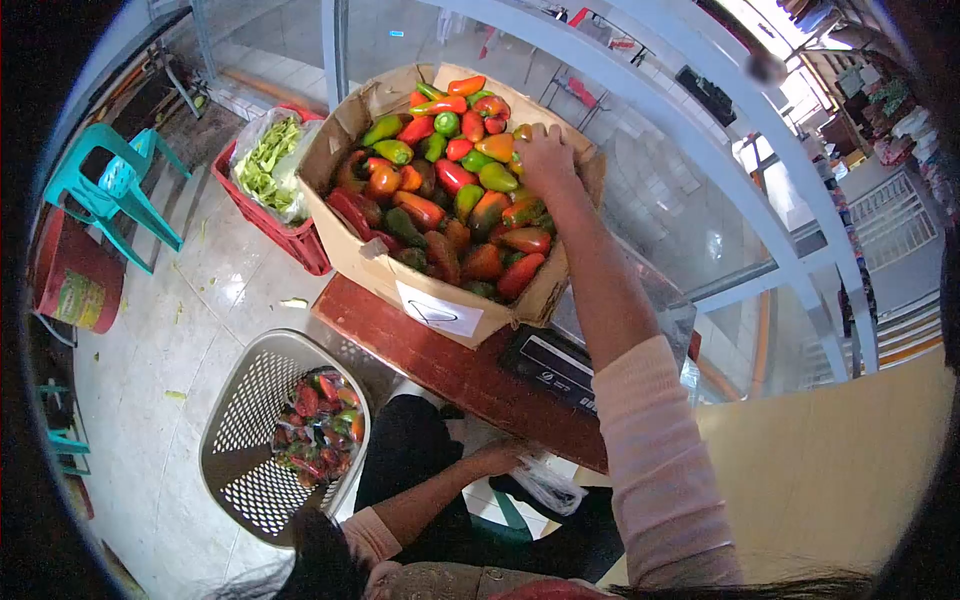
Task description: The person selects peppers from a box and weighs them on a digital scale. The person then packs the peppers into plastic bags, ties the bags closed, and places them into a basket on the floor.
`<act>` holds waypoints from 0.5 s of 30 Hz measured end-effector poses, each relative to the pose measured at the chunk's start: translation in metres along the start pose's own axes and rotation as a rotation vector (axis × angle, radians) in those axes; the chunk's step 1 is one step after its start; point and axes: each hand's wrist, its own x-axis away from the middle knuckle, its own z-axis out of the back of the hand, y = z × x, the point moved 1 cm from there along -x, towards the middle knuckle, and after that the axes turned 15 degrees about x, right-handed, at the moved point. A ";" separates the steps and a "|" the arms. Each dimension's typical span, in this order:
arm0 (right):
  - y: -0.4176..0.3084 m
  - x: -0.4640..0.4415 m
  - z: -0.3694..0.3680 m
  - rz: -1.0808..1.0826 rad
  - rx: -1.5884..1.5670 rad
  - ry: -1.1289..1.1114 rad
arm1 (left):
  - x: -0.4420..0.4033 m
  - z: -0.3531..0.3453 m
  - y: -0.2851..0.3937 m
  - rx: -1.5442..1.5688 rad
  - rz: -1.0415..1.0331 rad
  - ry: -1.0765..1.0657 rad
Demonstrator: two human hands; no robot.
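Glossy peppers (455,178) in red, orange and green crowd an open cardboard box (345,262) on a red wooden bench (430,370), piled in a loose heap, their stems pointing every way. A slim green pepper (431,91) lies near the box's far edge, a dark green pepper (402,228) toward its near edge, and a red pepper (520,275) on its side at the near right corner. Below the bench's near edge, a clear plastic bag (552,487) is held, crumpled and limp.
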 end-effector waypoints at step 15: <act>0.008 0.037 0.034 0.050 -0.163 0.329 | -0.001 0.007 0.007 -0.076 0.078 0.076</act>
